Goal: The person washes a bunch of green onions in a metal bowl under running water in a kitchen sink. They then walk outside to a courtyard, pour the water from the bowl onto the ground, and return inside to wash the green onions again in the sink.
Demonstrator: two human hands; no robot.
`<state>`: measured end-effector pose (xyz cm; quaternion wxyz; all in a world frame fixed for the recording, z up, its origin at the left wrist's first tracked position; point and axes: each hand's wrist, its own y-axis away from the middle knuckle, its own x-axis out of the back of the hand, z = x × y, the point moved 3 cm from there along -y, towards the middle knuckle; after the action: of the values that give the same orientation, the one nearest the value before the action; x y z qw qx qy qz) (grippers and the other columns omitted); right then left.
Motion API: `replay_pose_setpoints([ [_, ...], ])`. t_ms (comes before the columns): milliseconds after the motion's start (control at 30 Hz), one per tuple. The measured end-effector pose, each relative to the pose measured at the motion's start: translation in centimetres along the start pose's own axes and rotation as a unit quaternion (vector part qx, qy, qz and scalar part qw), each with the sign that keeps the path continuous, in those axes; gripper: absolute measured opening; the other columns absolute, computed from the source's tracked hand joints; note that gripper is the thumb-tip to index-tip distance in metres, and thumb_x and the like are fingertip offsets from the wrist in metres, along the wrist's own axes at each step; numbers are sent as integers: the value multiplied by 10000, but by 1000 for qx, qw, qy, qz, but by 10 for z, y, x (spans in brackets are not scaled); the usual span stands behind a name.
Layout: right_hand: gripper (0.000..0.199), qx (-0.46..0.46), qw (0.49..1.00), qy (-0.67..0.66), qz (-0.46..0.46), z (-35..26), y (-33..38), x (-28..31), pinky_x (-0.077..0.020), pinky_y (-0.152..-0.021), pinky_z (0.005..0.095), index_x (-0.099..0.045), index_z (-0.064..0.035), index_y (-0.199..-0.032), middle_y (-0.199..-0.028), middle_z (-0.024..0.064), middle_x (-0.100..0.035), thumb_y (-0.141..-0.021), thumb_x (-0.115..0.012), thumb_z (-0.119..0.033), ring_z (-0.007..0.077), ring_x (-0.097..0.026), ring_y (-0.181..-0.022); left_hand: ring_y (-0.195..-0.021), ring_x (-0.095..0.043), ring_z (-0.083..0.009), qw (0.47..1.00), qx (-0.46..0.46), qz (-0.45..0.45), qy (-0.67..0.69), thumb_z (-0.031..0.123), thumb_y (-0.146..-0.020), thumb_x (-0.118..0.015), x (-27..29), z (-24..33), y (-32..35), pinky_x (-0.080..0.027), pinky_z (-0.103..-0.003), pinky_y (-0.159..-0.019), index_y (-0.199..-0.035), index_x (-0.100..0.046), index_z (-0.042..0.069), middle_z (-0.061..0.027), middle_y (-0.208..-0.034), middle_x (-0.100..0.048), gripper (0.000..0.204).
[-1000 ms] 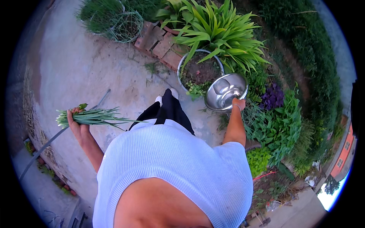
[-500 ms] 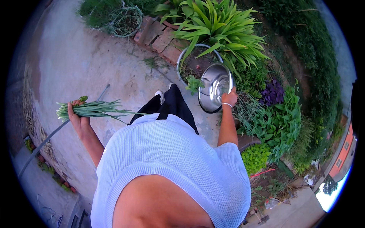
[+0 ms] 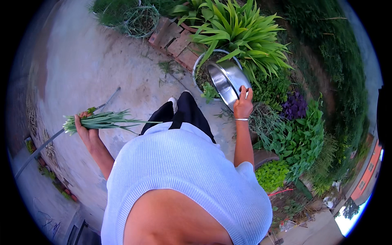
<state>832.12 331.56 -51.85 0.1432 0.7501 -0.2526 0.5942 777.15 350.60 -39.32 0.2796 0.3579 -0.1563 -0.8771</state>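
Outdoors, a concrete path runs beside a leafy garden bed. Right hand has its grip closed on the rim of a tilted steel bowl, above a round planter. Left hand clasps a bunch of green onions.

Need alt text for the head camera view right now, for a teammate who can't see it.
A person stands on a concrete path beside a garden bed, the left hand gripping a bunch of green onions and the right hand holding a tilted steel bowl by its rim over a round planter.
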Motion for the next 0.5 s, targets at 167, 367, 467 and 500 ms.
replay_pose_setpoints([
  [167,536,73,993,-44,77,-16,-19,35,-522,-711,404,-518,-118,-1172,-1200,168,-483,-670,-556,69,366,-562,-985,-705,-470,-170,1000,-15,0,17,140,-867,-570,12,-5,19,-437,-303,-655,-789,-444,43,-61,-746,-467,177],
  [367,432,146,974,9,174,-34,-33,76,-534,-726,381,-566,-117,-1091,-1167,144,-515,-697,-569,59,333,-589,-959,-692,-485,-156,998,-49,13,40,149,-849,-597,33,8,54,-443,-285,-633,-754,-479,49,-51,-723,-497,182],
  [467,319,177,952,41,245,-40,-42,101,-544,-715,376,-581,-85,-1072,-1132,158,-538,-769,-559,14,331,-601,-939,-691,-485,-156,996,-71,18,54,153,-853,-589,63,22,65,-443,-289,-632,-758,-478,48,-48,-717,-496,180],
  [500,301,186,945,56,262,-43,-44,111,-546,-712,374,-580,-80,-1076,-1136,162,-537,-786,-559,-4,328,-602,-939,-685,-484,-155,994,-88,36,54,156,-855,-585,74,26,74,-441,-288,-631,-757,-474,50,-44,-717,-494,182],
])
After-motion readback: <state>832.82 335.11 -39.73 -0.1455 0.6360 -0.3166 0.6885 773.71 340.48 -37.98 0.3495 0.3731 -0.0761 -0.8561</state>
